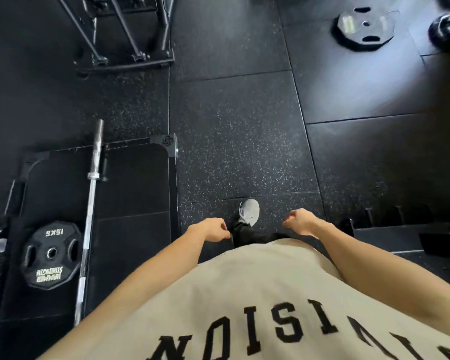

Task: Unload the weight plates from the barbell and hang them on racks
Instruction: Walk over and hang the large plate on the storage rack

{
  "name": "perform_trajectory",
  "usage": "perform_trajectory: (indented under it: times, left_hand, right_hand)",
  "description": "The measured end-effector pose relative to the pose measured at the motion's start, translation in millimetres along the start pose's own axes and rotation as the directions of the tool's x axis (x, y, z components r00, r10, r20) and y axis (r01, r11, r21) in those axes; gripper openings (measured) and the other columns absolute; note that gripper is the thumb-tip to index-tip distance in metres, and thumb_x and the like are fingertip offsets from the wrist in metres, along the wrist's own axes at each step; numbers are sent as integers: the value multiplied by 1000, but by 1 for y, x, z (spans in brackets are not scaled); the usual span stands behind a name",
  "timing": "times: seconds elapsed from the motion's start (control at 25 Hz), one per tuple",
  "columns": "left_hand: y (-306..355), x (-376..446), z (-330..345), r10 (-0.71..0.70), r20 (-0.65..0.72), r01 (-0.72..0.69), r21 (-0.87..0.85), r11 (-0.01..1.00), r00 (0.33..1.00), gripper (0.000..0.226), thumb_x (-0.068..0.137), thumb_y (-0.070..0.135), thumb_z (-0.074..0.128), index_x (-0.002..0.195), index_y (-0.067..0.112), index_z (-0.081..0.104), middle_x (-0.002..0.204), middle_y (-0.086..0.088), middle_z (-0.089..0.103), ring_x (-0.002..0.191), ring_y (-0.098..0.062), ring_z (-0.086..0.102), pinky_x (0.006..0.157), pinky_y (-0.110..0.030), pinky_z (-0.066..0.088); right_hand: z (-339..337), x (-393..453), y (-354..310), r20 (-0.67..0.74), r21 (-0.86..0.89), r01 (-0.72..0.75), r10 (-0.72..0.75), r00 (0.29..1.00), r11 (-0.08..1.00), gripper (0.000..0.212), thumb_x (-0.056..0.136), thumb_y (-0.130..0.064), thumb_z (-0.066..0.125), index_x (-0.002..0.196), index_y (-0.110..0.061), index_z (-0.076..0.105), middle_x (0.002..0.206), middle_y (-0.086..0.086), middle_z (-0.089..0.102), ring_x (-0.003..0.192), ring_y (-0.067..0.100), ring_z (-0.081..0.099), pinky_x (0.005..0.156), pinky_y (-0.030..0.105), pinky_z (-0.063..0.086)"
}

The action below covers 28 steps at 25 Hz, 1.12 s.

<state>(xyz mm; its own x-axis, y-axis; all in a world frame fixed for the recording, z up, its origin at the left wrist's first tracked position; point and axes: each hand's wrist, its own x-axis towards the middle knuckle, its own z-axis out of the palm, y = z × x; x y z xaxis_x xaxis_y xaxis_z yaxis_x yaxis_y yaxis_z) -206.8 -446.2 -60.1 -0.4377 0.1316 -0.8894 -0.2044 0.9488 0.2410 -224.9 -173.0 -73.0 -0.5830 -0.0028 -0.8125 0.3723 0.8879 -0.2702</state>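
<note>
Both hands hang loosely curled and grasp nothing: the left hand [213, 229] and right hand [300, 221] flank a grey shoe [250, 212] mid-floor. The barbell [90, 211] lies on the floor at left, its visible sleeve bare, with 1 plate [50, 255] flat just beside it and another plate [365, 26] well apart, far right. Flat plates likely offer little finger room, so a rushed lift risks pinched fingers or a drop; the bar is a trip hazard.

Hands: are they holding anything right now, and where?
No. The left hand and the right hand are loosely curled in front of the body and hold nothing. The weight plate and the barbell lie on the floor.
</note>
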Motion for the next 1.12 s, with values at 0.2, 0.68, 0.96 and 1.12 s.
perform_trajectory:
  times: [0.2, 0.68, 0.96, 1.12]
  left_hand:
    - [24, 56, -181, -24, -182, -3, -145, 989, 983, 37, 95, 42, 57, 125, 20, 58, 128, -3, 58, 115, -23, 54, 97, -37, 43]
    - [109, 234, -452, 6, -38, 2, 193, 981, 999, 33, 93, 41, 56, 117, 20, 64, 128, -3, 62, 115, -24, 56, 100, -37, 45]
    - [261, 330, -647, 179, 15, -174, 331, 927, 984, 33, 97, 37, 55, 124, 17, 56, 126, -4, 58, 115, -23, 54, 93, -35, 41]
    - [356, 383, -682, 198, 144, -241, 442, 864, 970, 32, 97, 37, 54, 123, 18, 56, 127, -2, 58, 113, -22, 55, 100, -40, 44]
  right_hand:
    - [-130, 78, -66, -51, 127, 6, 1, 999, 992, 33, 96, -19, 55, 123, -3, 63, 125, 16, 61, 117, 32, 57, 97, 35, 45]
    - [-338, 254, -130, -22, 31, -190, 191, 981, 981, 40, 97, -29, 53, 125, -2, 60, 127, 12, 61, 112, 30, 60, 89, 33, 48]
    - [-488, 326, -143, -220, 472, -254, 391, 894, 844, 35, 93, -26, 57, 112, 1, 68, 118, 18, 66, 112, 35, 59, 92, 35, 47]
    - [-535, 369, -131, -95, 555, -281, 395, 914, 783, 34, 91, -25, 60, 109, 2, 69, 114, 18, 68, 108, 34, 61, 90, 36, 48]
